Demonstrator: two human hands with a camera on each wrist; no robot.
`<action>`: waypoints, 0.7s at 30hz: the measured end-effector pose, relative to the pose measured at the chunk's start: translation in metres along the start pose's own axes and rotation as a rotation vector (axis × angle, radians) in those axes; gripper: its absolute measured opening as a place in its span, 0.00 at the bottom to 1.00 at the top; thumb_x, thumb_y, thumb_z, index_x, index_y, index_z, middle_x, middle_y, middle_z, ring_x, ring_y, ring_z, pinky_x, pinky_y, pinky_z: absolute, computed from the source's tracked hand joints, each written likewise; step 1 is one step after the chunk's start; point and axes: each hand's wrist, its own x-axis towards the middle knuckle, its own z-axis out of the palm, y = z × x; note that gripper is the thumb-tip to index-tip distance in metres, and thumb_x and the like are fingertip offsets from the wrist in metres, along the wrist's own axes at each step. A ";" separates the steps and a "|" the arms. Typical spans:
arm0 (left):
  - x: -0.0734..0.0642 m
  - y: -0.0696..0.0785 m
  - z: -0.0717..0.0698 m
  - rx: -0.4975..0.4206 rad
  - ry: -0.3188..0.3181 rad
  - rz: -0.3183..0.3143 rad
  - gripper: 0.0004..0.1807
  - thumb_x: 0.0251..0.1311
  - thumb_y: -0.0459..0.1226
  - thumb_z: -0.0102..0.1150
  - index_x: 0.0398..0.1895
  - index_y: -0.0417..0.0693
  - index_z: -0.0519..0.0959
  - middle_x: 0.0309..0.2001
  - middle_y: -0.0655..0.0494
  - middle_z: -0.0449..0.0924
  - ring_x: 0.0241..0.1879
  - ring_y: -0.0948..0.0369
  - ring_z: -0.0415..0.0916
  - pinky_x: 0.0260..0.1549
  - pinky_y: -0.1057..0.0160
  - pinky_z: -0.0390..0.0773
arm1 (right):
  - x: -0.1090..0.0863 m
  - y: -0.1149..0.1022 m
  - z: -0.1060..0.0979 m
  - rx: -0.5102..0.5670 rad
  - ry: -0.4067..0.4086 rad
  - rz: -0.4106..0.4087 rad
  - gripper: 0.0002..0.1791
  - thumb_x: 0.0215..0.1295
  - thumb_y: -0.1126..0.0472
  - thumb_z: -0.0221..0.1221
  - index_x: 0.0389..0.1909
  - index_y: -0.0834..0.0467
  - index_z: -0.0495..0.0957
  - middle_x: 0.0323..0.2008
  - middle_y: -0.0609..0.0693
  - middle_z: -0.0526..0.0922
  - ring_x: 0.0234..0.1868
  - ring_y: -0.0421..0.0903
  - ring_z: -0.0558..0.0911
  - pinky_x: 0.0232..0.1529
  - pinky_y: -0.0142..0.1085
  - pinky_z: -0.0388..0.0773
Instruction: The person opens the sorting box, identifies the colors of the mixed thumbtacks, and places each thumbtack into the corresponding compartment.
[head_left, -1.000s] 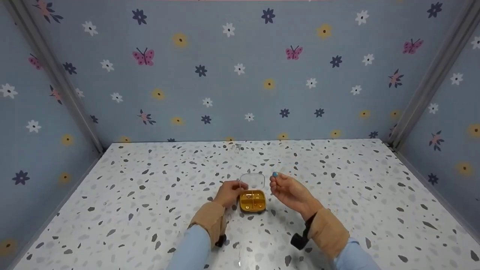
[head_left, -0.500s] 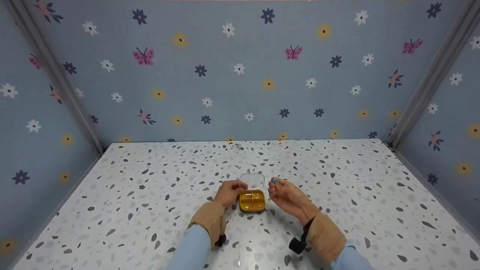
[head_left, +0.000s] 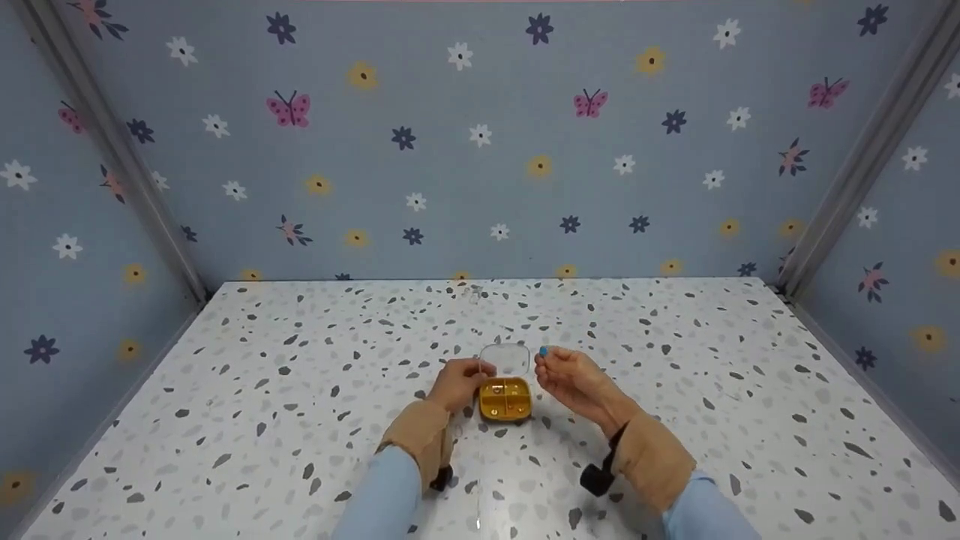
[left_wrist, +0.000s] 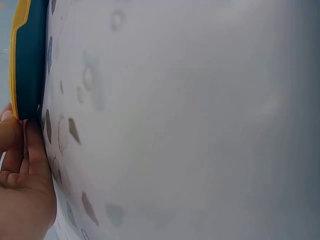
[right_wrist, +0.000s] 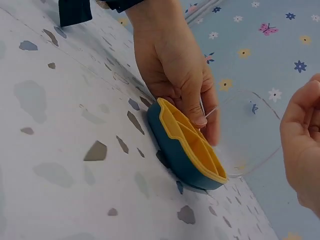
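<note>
A small pill box [head_left: 505, 418] with yellow compartments and a dark teal base stands on the table, its clear lid [head_left: 505, 360] raised at the back. Tiny pieces lie in several compartments. My left hand [head_left: 457, 382] grips the box's far left corner; in the right wrist view its thumb [right_wrist: 196, 107] lies over the rim by the lid. Right of the lid, my right hand [head_left: 581, 379] pinches a small blue pill [head_left: 544, 351] between thumb and fingertips. The pill is hidden in the right wrist view, where only part of that hand [right_wrist: 302, 150] shows.
The white speckled table [head_left: 315, 420] runs back to a blue flowered wall [head_left: 480, 180], with side walls left and right. A small clear object [head_left: 472, 292] lies near the back edge. Both wrists wear brown wraps with black camera mounts [head_left: 598, 478].
My right hand dips, then rises a little and shifts left toward the lid with the blue pill still pinched. The left hand and the box stay in place.
</note>
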 end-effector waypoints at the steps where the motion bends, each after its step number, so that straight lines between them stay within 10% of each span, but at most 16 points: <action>1: 0.000 0.000 -0.001 0.003 0.001 0.006 0.13 0.64 0.28 0.44 0.45 0.39 0.79 0.47 0.46 0.79 0.51 0.53 0.73 0.54 0.56 0.70 | 0.002 -0.002 0.002 -0.059 0.013 -0.006 0.07 0.66 0.69 0.48 0.31 0.60 0.74 0.29 0.49 0.76 0.30 0.39 0.75 0.36 0.26 0.74; 11: 0.004 -0.003 -0.003 0.028 0.009 0.022 0.13 0.63 0.28 0.45 0.44 0.40 0.79 0.46 0.46 0.79 0.50 0.54 0.73 0.52 0.56 0.72 | 0.022 0.001 0.023 -0.985 0.147 -0.068 0.07 0.62 0.63 0.56 0.36 0.62 0.79 0.30 0.47 0.80 0.34 0.41 0.78 0.43 0.38 0.77; 21: 0.005 -0.009 0.000 0.060 0.021 0.129 0.12 0.61 0.27 0.47 0.42 0.36 0.79 0.43 0.43 0.80 0.47 0.51 0.75 0.48 0.56 0.74 | 0.026 0.027 0.038 -1.778 -0.076 -0.299 0.05 0.59 0.67 0.57 0.29 0.61 0.81 0.29 0.49 0.82 0.29 0.41 0.77 0.31 0.30 0.75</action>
